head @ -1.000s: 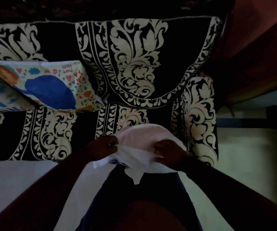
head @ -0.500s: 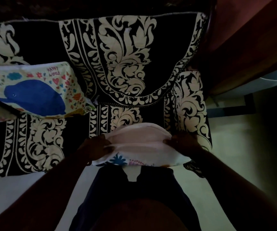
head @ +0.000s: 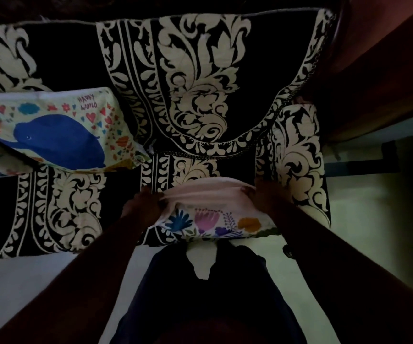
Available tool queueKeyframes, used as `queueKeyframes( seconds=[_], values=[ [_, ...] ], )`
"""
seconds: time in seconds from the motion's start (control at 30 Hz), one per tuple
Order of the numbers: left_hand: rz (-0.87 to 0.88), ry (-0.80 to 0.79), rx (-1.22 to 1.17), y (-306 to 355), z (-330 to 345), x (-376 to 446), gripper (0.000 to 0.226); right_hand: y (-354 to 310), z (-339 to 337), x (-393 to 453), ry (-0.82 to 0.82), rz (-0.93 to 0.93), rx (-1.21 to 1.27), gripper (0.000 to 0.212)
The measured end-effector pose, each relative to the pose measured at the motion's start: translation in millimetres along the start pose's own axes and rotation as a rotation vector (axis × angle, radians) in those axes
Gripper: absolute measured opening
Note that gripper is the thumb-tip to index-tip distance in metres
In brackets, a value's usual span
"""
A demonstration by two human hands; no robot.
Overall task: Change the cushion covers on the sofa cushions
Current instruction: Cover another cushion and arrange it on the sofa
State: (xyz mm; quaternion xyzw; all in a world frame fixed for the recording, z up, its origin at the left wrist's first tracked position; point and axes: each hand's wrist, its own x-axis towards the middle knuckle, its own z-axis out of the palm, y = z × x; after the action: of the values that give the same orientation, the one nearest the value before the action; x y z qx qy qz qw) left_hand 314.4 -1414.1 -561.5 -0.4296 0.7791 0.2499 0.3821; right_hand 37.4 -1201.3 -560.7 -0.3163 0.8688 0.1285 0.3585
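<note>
A pale pink cushion (head: 207, 192) lies at the sofa seat's front edge, half inside a white flower-printed cover (head: 215, 223). The left hand (head: 144, 207) and right hand (head: 265, 198) grip the cover's opening at either end. A whale-printed cushion (head: 58, 132) rests well apart on the black-and-cream patterned sofa (head: 200, 83).

One head-worn wide-angle view looks steeply down, close over the sofa (head: 200, 83) front edge.

Matt printed cloth cushion cover (head: 215, 219), woven patterned sofa (head: 200, 83) fabric
</note>
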Motion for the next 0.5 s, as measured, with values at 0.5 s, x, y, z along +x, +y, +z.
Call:
queueKeyframes(
  seconds=[0.5],
  values=[
    [-0.05,0.332,-0.139,10,-16,-6,0.067,17,-15,-2,0.241,-0.02,0.298,0.055]
  ],
)
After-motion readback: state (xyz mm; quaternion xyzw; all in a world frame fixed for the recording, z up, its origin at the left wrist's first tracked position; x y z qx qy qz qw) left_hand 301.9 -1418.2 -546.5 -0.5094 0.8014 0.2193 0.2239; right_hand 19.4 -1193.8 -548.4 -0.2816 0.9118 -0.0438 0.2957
